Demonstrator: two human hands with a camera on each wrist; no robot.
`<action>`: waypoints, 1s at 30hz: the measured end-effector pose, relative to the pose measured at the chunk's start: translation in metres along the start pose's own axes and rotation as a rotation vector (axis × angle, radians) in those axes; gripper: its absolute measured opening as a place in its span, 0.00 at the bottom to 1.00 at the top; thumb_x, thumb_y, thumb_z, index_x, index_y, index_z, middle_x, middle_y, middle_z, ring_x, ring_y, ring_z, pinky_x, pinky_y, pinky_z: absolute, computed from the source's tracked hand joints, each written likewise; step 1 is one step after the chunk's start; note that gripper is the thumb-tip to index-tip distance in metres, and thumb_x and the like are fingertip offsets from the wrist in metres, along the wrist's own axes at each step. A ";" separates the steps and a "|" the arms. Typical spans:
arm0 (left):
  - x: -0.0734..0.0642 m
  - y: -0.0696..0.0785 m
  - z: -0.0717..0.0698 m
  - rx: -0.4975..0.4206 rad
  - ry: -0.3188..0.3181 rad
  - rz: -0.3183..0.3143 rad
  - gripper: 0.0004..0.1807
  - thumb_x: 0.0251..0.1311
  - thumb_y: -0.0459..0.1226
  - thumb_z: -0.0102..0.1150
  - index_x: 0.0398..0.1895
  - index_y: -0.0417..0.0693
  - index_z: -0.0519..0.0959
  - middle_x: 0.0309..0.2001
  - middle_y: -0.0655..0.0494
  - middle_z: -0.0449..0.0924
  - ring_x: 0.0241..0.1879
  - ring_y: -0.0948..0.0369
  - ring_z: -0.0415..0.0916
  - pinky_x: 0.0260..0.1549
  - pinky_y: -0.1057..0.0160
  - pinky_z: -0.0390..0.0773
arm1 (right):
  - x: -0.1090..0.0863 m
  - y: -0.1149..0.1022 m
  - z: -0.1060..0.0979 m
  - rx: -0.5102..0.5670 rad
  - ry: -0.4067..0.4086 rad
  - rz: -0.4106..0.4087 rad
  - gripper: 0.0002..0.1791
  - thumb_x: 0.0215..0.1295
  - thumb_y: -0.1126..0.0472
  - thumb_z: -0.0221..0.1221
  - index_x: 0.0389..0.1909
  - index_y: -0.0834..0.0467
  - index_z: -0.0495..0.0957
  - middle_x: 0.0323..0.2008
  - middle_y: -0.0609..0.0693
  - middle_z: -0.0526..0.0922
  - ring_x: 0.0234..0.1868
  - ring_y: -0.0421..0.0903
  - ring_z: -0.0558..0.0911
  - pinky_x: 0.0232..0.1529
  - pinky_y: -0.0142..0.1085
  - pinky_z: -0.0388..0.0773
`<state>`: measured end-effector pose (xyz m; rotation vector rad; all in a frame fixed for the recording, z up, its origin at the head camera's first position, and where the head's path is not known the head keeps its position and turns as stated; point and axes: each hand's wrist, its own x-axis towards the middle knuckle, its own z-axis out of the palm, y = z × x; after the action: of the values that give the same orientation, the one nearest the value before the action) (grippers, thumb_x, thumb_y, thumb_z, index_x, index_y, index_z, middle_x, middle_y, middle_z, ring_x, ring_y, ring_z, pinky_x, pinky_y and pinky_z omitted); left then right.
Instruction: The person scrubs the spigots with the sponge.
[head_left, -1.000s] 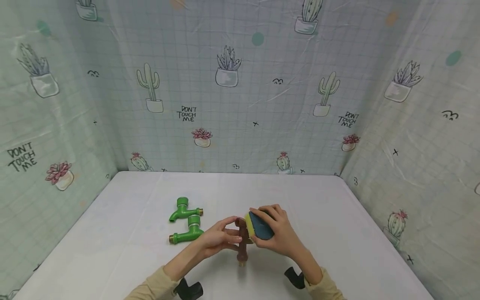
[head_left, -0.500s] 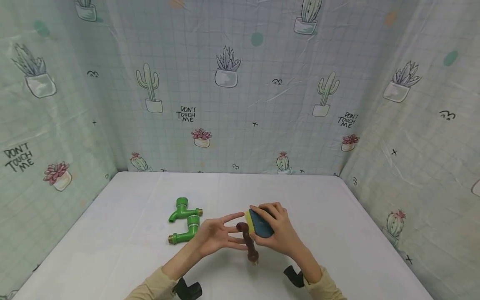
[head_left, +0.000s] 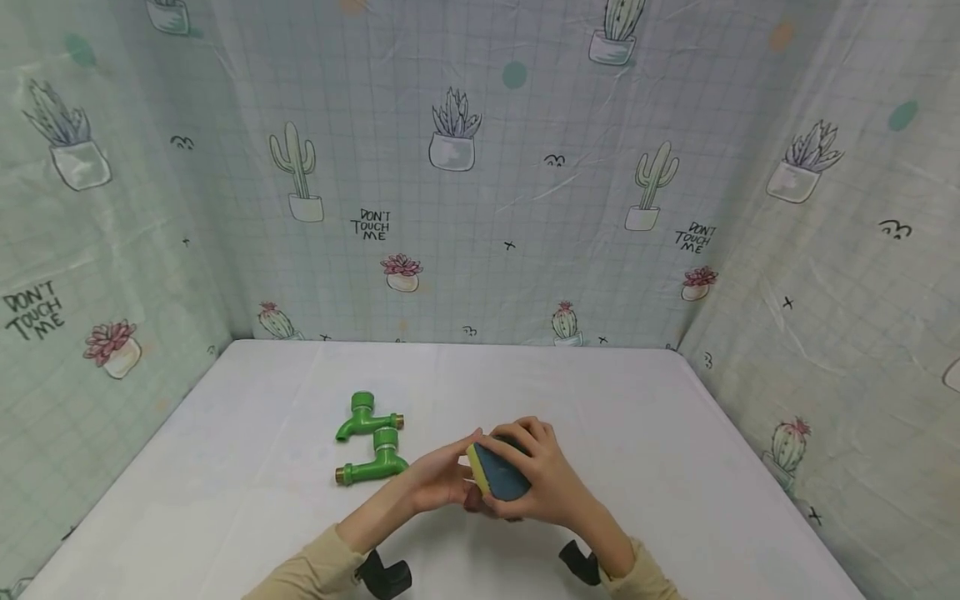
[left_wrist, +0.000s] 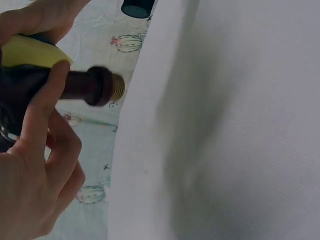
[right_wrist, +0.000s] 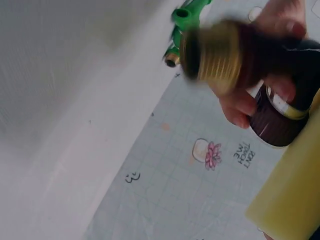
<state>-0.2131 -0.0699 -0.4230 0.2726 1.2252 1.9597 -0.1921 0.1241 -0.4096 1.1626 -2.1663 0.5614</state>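
My left hand (head_left: 437,483) grips a dark brown tap (left_wrist: 75,86) with a brass threaded end. In the head view the tap is mostly hidden behind the sponge and hands; only a bit of brown shows. Its ribbed cap (right_wrist: 275,120) and blurred brass thread (right_wrist: 219,55) appear in the right wrist view. A sponge (head_left: 504,475), yellow with a dark blue-green scouring side, is held between the thumb and fingers of my right hand (head_left: 551,485). The sponge's yellow side faces the tap and lies against it in the left wrist view.
Two green taps (head_left: 364,423) with brass ends lie on the white table (head_left: 225,467), left of my hands; the nearer green tap (head_left: 375,468) is partly behind the left hand. Black wrist pieces (head_left: 386,577) sit by both sleeves. Printed cloth walls (head_left: 480,208) enclose the table.
The left hand's fingers spread around the tap, then closed on it again as the tap turned from upright to tilted. The sponge and right hand moved slightly left and down.
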 end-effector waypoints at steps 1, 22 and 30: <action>0.000 0.000 0.000 0.018 0.034 0.022 0.34 0.64 0.54 0.38 0.65 0.42 0.51 0.50 0.43 0.61 0.42 0.58 0.71 0.35 0.63 0.80 | -0.001 -0.001 0.001 0.006 -0.004 0.006 0.35 0.48 0.39 0.59 0.57 0.49 0.68 0.48 0.45 0.71 0.47 0.43 0.64 0.44 0.43 0.62; -0.012 0.003 -0.002 0.123 0.245 0.228 0.42 0.57 0.57 0.41 0.65 0.36 0.52 0.59 0.39 0.61 0.50 0.53 0.72 0.49 0.57 0.76 | -0.002 -0.005 0.004 0.013 0.057 0.235 0.33 0.48 0.39 0.60 0.57 0.45 0.70 0.45 0.45 0.74 0.44 0.39 0.64 0.38 0.37 0.63; -0.015 0.005 0.008 0.095 0.331 0.328 0.33 0.61 0.42 0.50 0.62 0.30 0.55 0.50 0.45 0.69 0.45 0.57 0.75 0.45 0.59 0.78 | 0.000 -0.010 0.002 -0.009 0.011 0.209 0.34 0.46 0.41 0.62 0.58 0.44 0.68 0.47 0.44 0.73 0.46 0.40 0.64 0.40 0.39 0.62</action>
<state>-0.2013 -0.0765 -0.4111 0.2126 1.5684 2.2971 -0.1841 0.1177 -0.4106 0.9313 -2.2939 0.6443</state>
